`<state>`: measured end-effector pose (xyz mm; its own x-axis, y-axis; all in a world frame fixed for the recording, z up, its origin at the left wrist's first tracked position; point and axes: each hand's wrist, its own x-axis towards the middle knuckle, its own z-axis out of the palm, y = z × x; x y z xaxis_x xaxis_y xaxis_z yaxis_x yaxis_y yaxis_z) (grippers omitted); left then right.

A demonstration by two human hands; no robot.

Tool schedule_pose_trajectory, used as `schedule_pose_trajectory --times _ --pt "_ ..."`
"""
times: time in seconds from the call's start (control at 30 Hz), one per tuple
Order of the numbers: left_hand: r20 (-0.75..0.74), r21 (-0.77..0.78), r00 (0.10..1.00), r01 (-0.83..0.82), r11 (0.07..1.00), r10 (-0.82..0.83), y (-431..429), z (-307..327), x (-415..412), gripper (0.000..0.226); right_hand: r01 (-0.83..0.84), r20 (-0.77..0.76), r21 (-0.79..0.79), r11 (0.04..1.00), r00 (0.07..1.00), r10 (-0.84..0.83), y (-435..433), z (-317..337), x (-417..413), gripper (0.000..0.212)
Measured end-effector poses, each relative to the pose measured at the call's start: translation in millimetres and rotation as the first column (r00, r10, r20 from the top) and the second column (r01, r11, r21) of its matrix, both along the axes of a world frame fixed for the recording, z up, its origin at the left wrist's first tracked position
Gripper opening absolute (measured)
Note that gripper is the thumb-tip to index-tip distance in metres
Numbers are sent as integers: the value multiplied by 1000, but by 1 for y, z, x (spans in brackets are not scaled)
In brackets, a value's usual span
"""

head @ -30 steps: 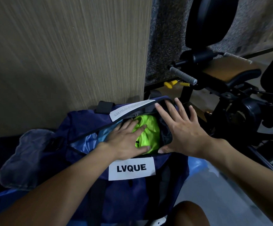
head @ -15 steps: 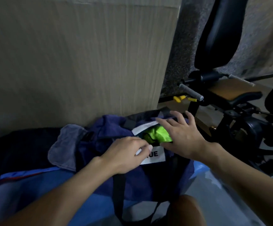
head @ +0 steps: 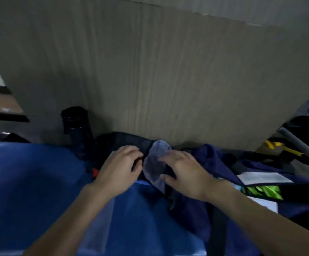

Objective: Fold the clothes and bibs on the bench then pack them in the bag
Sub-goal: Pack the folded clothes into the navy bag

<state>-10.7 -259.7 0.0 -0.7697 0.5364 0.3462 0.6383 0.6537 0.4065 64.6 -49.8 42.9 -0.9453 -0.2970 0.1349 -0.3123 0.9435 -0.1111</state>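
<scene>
My left hand (head: 120, 169) lies on a dark garment (head: 124, 140) at the back of the blue bench (head: 39, 182), its fingers curled into the fabric. Just to its right, my right hand (head: 185, 174) rests with spread fingers on a grey cloth (head: 154, 163), which sticks up between the two hands. The navy bag (head: 260, 209) sits at the right, open, with a neon green garment (head: 260, 191) showing inside beside a white label (head: 260, 177). The picture is blurred.
A dark bottle (head: 76, 126) stands at the back left against a tall wood-grain panel (head: 150, 71). Black gym equipment with a grey handle (head: 297, 143) and a yellow part (head: 273, 145) is at the far right. Black bars show at the left edge.
Both hands left the bag's opening and moved left onto the dark garment and grey cloth. My view swung left, so the bag now sits at the right.
</scene>
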Motion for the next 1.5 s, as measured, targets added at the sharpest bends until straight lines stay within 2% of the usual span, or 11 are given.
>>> schedule_pose_trajectory --times 0.23,0.4,0.5,0.57,0.67,0.8,0.9,1.0,1.17,1.3,1.5 --pt "50 -29 999 4 1000 -3 -36 -31 -49 74 -77 142 -66 995 986 86 -43 -50 -67 47" --pt "42 -309 999 18 951 -5 -40 -45 -62 82 6 -127 268 963 991 30 -18 -64 -91 20" --pt "45 -352 999 2 936 15 -43 -49 -63 83 185 -3 422 887 979 -202 -10 -58 -93 13" --pt "48 -337 999 -5 942 23 -41 -48 -65 84 369 123 306 878 899 -421 -4 -58 -95 38" --pt "52 -311 998 -7 950 25 -40 -50 -67 82 553 221 37 832 808 -547 -4 -69 -105 59" --pt "44 -325 999 -9 946 25 -42 -54 -68 80 655 262 -337 676 755 -601 -7 -77 -117 66" --pt "36 -325 999 -7 946 20 -43 -55 -67 80 656 265 -482 581 741 -617 -10 -77 -120 61" --pt "34 -305 999 -5 952 16 -43 -56 -67 79 651 240 -487 582 740 -628 -8 -79 -123 49" --pt "40 -307 999 -6 952 19 -43 -56 -66 79 528 183 -502 685 839 -513 -7 -72 -119 5" --pt "36 -290 999 -9 957 21 -43 -56 -65 78 412 153 -422 808 911 -384 -12 -53 -116 19" --pt "43 -293 999 -9 956 22 -41 -55 -65 79 530 386 -464 710 842 -376 0 -54 -119 51"
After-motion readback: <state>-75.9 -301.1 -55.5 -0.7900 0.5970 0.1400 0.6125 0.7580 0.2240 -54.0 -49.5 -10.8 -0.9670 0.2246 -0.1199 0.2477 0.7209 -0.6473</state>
